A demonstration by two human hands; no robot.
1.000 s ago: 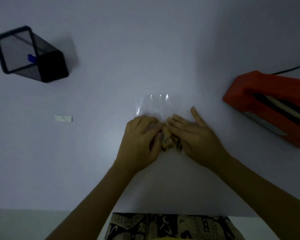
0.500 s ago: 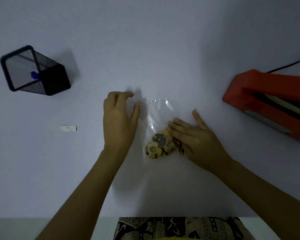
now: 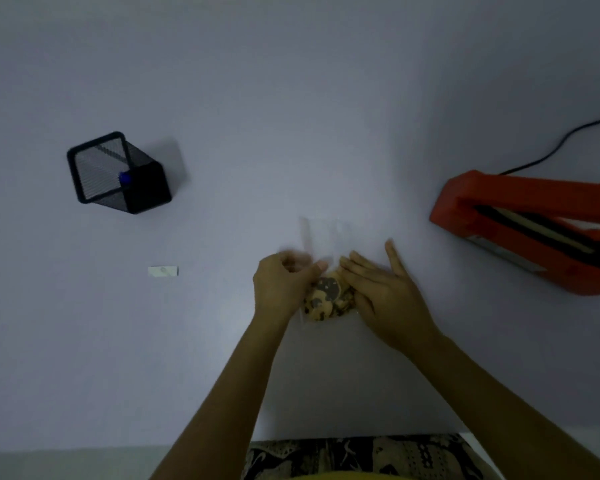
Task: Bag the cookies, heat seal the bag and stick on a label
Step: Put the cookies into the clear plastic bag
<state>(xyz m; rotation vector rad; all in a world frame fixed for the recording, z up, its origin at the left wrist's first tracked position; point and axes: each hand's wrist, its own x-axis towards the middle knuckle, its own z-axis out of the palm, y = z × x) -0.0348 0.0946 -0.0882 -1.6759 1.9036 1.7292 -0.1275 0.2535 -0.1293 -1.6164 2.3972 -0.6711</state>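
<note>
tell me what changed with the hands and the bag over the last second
The left hand went out to the left of the clear bag half a second ago and has come back, its blurred fingers now curled at the bag's left edge. The right hand stayed flat against the cookies. The label, mesh pen holder and red heat sealer were not touched.

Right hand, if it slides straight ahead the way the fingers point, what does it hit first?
The right hand points up and left, its fingertips already at the clear bag above the cookies. It would meet that empty bag section first; beyond it, only bare table, seemingly.
</note>
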